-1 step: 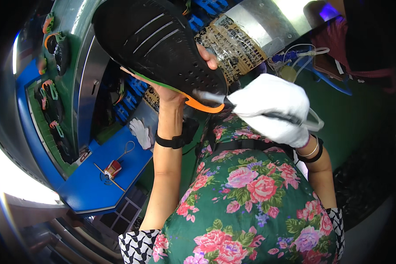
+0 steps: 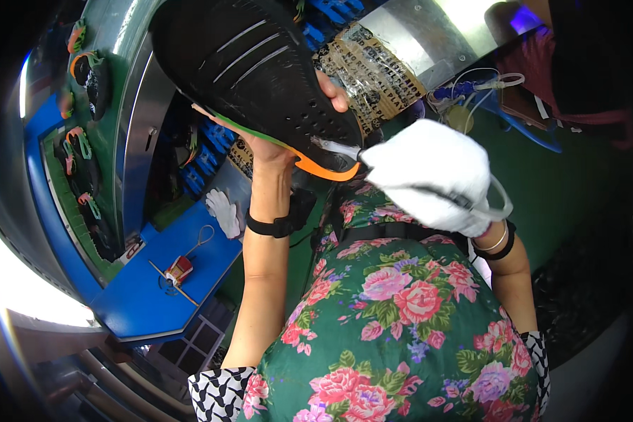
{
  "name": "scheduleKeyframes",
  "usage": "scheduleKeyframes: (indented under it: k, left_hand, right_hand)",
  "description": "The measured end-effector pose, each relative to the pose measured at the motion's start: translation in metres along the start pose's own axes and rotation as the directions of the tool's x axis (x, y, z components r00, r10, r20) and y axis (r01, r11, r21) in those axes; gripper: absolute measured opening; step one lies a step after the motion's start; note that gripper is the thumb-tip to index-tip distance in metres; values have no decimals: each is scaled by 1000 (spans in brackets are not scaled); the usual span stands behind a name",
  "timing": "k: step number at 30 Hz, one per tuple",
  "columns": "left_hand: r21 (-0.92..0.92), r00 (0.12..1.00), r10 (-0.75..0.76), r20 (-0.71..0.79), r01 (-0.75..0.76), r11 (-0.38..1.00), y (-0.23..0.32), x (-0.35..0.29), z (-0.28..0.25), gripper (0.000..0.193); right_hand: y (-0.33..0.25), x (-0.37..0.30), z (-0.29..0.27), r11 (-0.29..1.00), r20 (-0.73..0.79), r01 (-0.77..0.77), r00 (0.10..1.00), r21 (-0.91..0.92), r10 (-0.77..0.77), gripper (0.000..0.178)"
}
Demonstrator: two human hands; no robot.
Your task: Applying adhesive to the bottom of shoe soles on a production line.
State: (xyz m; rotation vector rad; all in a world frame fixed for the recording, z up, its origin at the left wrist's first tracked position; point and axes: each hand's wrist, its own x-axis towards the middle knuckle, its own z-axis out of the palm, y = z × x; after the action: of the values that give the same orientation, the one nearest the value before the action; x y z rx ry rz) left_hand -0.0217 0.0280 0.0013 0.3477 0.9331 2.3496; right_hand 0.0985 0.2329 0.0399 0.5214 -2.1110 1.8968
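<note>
A large black shoe sole [image 2: 250, 77] is held up in my bare left hand [image 2: 266, 148], the fingers wrapped round its edges. Its upper face shows slits and a cluster of small holes, with an orange and green rim [image 2: 325, 170] below. My right hand [image 2: 429, 176], in a white glove, is closed round a small brush [image 2: 339, 149]. The brush's pale tip lies against the sole's narrow end, below the holes. Much of its handle is hidden by the glove, and a clear tube [image 2: 503, 200] loops out beside the glove.
On a blue table [image 2: 137, 302] at the left lie a white glove [image 2: 224, 213] and a red container [image 2: 181, 268] with a stick across it. Several shoes [image 2: 86, 165] stand on a green conveyor [image 2: 62, 169]. A metal machine with a taped brown panel [image 2: 373, 70] is ahead.
The brush tip has moved slightly up and left on the sole, toward the holes. My gloved right hand has turned a little; my left hand and the sole have barely moved.
</note>
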Motion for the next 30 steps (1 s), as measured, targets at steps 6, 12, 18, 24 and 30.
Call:
scheduleKeyframes:
  k: [6,12,18,24,30]
  left_hand:
    - [144,982,-152,113,135,980,10,11,-21,129]
    - [-46,933,-315,172,327,944,9,15,-14,133]
    - [54,856,-511,71,509,859,8,20,-13,108]
    - [292,794,-589,-149,605,741,8,22,-6,93]
    - [369,694,-686,-219,710,600,11,24,-6,87]
  right_hand:
    - [7,-5,9,979,137,176,977,-101,-161,31]
    - [6,8,-3,968,170,231,962,-97,-213,26]
    - [8,10,5,981,318,187,934,-42,-164,21]
    - [10,18,-3,981,294,184,942,-57,-159,22]
    - [12,22,-2,976,407,-55,913,213,-38,22]
